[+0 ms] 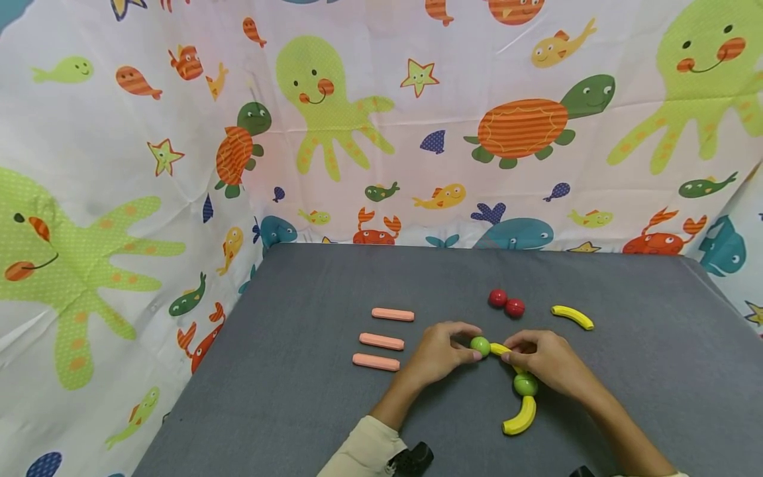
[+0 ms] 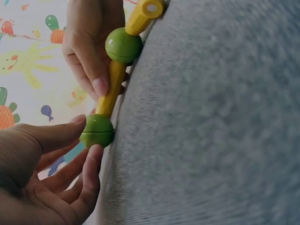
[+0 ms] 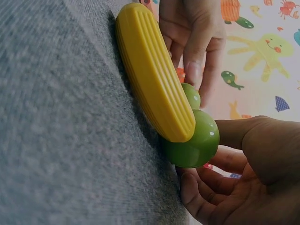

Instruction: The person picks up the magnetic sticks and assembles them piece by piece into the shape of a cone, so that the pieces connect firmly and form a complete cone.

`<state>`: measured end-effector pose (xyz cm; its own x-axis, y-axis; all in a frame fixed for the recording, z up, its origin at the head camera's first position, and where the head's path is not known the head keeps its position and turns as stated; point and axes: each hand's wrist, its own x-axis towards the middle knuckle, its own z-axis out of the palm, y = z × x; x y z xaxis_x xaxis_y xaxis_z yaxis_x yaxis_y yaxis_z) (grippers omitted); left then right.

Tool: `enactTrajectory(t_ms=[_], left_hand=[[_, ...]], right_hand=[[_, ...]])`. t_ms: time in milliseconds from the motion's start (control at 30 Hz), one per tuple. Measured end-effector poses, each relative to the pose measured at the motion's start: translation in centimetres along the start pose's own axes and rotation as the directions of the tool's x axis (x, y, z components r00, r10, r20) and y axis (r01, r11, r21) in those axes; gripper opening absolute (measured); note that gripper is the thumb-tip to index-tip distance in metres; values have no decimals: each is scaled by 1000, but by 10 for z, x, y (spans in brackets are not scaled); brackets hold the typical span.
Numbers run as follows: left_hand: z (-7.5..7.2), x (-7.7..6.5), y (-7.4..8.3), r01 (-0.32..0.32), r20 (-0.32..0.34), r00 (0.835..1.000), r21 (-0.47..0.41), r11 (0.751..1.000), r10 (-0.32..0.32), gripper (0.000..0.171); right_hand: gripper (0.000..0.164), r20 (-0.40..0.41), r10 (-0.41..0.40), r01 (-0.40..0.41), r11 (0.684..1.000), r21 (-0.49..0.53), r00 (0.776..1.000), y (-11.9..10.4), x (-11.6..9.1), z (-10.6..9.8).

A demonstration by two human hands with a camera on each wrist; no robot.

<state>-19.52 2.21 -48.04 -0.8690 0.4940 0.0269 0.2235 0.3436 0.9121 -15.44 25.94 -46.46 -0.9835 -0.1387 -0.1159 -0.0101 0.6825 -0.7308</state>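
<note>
My left hand [image 1: 438, 351] pinches a small green ball [image 1: 480, 345] between thumb and fingers. Against that ball sits the end of a yellow curved rod [image 1: 499, 349], which my right hand [image 1: 548, 361] pinches from the right, partly covering it. The rod's other end meets a second green ball [image 1: 525, 385]. From there another yellow curved rod [image 1: 520, 417] bends down toward the front, so the pieces form one chain on the table. In the left wrist view, a pale round disc shows on the far rod's end [image 2: 152, 8].
Left of my hands lie three pink straight rods, top [image 1: 393, 315], middle [image 1: 381, 341] and bottom [image 1: 376, 362]. Two red balls [image 1: 507, 303] touch each other farther back. A loose yellow curved rod [image 1: 572, 317] lies to their right on the grey table [image 1: 286, 371]. Behind hangs a sea-animal curtain [image 1: 369, 146].
</note>
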Motion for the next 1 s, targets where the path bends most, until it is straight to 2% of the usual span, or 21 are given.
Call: enactTrajectory(t_ms=[167, 267, 367, 500, 600, 667, 800, 900, 1000], left_hand=[[-3, -3, 5, -41, -35, 999, -22, 999, 41, 33], [-4, -7, 11, -83, -24, 996, -22, 996, 82, 31], [-4, -12, 19, -109, 22, 994, 1, 994, 109, 27], [-4, -20, 29, -129, 126, 984, 24, 991, 125, 23], [0, -24, 36, -153, 220, 966, 70, 986, 135, 23], [4, -27, 40, -179, 292, 947, 126, 976, 136, 23], [14, -31, 44, -209, 413, 905, 234, 949, 98, 23], [22, -34, 44, -211, 456, 888, 289, 934, 59, 23], [29, -35, 43, -226, 470, 881, 326, 918, 50, 25]], right_hand=[[31, -2, -32, 32, 999, -5, 999, 0, 2, 0], [33, -10, -77, 77, 997, -11, 997, -2, 2, 1], [29, -24, -133, 132, 991, -18, 991, -5, 4, 3], [21, -41, -205, 204, 978, -32, 978, -9, 9, 4], [23, -26, -229, 228, 973, -31, 973, -12, 13, 4], [25, 1, -230, 230, 973, -25, 973, -15, 15, 3], [28, 60, -229, 230, 973, -10, 972, -19, 19, 3], [29, 76, -243, 244, 970, -6, 967, -20, 20, 4], [27, 68, -237, 239, 971, -20, 969, -20, 22, 4]])
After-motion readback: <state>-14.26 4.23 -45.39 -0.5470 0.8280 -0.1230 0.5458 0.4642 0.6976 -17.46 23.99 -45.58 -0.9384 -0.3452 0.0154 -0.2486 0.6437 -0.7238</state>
